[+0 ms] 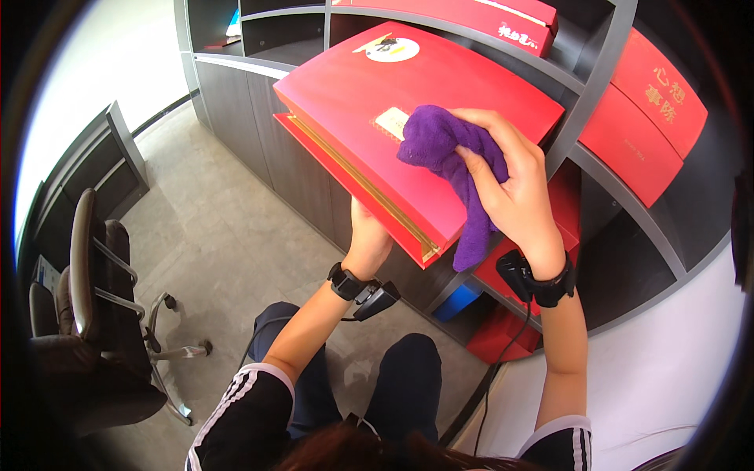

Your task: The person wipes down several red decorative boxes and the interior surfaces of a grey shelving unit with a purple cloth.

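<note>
A large flat red gift box point(463, 86) with gold edging is tilted in front of me. Its lid bears a round white emblem and a small cream label. My left hand point(369, 235) holds it from underneath along the near left side, the fingers hidden by the box. On the lid, my right hand point(514, 184) grips a bunched purple cloth point(432, 137), thumb on top. The cloth touches the lid beside the label, and one end hangs over the box's near edge.
Behind the box stands a dark grey shelf unit point(601, 78) with cabinet doors below. More red boxes point(652, 110) lie on its shelves, and a blue object point(457, 302) sits low down. An office chair point(82, 275) is at the left on the grey floor point(200, 228).
</note>
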Demonstrator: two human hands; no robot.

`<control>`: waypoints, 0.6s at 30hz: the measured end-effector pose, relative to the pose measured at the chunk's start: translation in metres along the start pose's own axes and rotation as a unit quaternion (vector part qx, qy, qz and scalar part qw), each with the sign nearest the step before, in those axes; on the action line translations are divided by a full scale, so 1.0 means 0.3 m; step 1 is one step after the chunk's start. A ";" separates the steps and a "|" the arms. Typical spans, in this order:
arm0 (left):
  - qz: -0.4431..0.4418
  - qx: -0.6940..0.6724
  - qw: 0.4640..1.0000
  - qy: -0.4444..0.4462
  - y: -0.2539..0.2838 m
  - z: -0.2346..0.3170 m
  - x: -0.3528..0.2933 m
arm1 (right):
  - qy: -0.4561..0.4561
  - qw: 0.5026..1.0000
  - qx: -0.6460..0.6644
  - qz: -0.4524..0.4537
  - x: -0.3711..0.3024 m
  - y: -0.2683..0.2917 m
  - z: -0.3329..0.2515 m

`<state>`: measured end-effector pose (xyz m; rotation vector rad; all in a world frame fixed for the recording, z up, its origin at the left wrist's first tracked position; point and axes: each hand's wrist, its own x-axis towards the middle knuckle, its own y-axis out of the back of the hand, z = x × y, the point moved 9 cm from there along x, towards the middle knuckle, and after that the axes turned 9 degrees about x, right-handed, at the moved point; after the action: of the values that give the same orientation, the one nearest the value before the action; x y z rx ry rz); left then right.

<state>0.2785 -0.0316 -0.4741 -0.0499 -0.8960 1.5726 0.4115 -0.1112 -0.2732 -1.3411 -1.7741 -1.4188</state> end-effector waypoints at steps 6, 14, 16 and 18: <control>-0.226 -0.045 0.969 0.087 0.001 0.031 -0.027 | -0.021 0.999 -0.017 -0.042 -0.012 -0.026 0.021; -0.203 0.013 0.963 0.179 -0.034 0.016 -0.072 | 0.053 0.976 -0.119 -0.175 -0.096 -0.176 -0.029; -0.163 0.037 0.970 0.177 -0.007 0.010 -0.067 | 0.041 0.967 -0.115 -0.222 -0.083 -0.211 -0.032; -0.149 0.021 0.970 0.189 0.023 -0.021 -0.053 | 0.037 0.959 -0.130 -0.249 -0.073 -0.221 -0.031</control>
<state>0.2799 -0.0418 -0.4896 -0.1717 -0.5414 1.2440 0.3587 -0.1263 -0.3170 -0.9727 -2.0179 -2.0002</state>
